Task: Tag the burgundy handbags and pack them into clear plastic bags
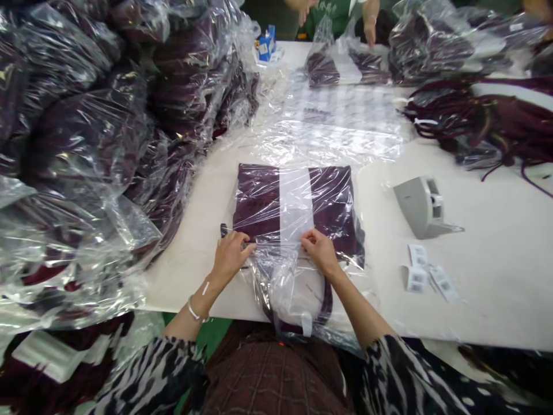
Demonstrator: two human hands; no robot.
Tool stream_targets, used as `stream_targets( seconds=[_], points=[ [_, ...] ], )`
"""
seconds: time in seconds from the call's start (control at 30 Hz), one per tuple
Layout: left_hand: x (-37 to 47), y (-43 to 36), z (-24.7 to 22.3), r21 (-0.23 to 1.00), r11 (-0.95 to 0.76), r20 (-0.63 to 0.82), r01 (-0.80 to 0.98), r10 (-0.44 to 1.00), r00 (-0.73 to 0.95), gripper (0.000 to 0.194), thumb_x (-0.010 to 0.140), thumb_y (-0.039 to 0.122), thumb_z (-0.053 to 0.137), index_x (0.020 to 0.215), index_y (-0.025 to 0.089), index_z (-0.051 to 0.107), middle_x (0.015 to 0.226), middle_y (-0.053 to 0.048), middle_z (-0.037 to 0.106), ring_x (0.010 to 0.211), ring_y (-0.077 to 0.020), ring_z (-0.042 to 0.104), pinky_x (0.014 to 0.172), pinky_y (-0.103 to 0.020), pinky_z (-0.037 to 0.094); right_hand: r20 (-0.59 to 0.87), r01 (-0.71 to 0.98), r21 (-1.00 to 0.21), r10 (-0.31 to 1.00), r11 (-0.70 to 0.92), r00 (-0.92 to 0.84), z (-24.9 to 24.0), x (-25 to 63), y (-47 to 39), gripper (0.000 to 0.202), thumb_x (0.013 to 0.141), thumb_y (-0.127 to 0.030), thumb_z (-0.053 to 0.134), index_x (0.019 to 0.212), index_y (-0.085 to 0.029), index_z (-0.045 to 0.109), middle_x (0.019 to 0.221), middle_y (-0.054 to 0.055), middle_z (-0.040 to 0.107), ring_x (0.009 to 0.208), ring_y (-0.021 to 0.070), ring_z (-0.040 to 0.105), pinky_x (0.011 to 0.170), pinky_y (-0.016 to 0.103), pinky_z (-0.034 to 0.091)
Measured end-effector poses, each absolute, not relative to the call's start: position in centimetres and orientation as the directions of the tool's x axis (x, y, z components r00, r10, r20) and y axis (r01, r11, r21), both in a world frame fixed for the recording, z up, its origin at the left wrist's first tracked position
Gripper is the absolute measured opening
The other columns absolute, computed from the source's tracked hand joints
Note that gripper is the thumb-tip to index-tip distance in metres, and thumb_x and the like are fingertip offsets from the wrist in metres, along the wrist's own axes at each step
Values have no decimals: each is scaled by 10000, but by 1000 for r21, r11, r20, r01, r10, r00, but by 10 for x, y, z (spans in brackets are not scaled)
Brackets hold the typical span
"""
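A dark maroon bag (332,199) lies flat in clear plastic on the table, a white band (296,199) running down its middle. Its handles loop toward the table's front edge under the plastic. At the bag's lower left, my left hand (232,253) pinches the plastic, with a small dark object beside its fingers. My right hand (318,249) has its fingertips pressed together on the plastic near the lower end of the white band.
Wrapped maroon bags (86,132) are heaped at left. A grey tape dispenser (421,207) and labels (417,268) lie at right. Unwrapped maroon pieces (496,121) are at back right. Flat plastic bags (341,115) lie beyond. Another person's hand (370,26) shows across the table.
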State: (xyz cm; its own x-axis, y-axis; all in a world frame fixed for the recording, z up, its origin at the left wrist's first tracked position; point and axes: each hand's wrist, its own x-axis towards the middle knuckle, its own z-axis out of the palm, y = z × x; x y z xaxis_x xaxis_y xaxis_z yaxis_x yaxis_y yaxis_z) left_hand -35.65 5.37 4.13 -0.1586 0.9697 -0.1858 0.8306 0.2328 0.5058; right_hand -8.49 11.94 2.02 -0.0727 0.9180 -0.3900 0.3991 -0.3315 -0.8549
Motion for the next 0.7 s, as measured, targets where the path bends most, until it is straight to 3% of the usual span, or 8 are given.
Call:
stream_targets(
  seconds=[0.13,0.23,0.33,0.43,0.53,0.63,0.7],
  points=[
    [-331,59,38,353,54,-39,934,998,-43,208,832,409,693,949,238,666,978,-43,667,989,-253,562,902,-405,350,-389,393,-856,919,-337,-60,36,-77,125,302,840,-483,524,921,-207,615,799,27,715,661,180,657,595,288,489],
    [-323,65,31,289,9,-51,957,999,6,167,835,391,703,840,233,650,886,-29,649,920,-244,557,869,-410,349,-236,568,-816,960,-113,-149,49,-78,126,432,809,-551,630,1071,-208,614,927,47,709,778,198,651,737,329,494],
    [-321,68,28,244,8,-64,970,998,8,180,849,373,692,779,223,620,847,-30,630,896,-244,552,848,-413,345,-109,792,-582,948,182,-298,43,-86,127,453,760,-488,743,1095,-214,609,1016,80,680,935,250,614,824,368,450],
    [-313,68,30,229,-6,-32,973,999,13,136,880,346,656,847,218,622,903,-44,641,923,-249,551,852,-414,343,-132,869,-427,933,250,-333,23,-94,130,360,790,-425,741,1045,-209,607,1023,94,663,990,268,591,835,374,424],
    [-297,71,31,262,-104,-7,960,994,110,136,902,351,626,923,217,621,958,-52,646,952,-247,544,877,-416,340,-159,855,-478,938,201,-310,10,-100,132,339,800,-409,732,1040,-207,604,1008,80,664,962,249,601,820,359,430],
    [-280,77,26,297,-148,-53,943,984,171,144,894,358,632,867,218,621,907,-43,635,923,-243,540,855,-402,348,-155,742,-662,949,107,-275,17,-87,138,337,790,-421,724,1031,-205,628,942,49,679,834,204,622,768,330,459],
    [-276,81,20,302,-125,-78,945,985,155,152,891,351,627,825,215,615,877,-38,628,899,-243,541,829,-392,350,-91,622,-782,983,29,-160,29,-53,149,299,819,-438,675,1006,-205,655,900,29,690,758,170,621,741,304,475]
  ],
)
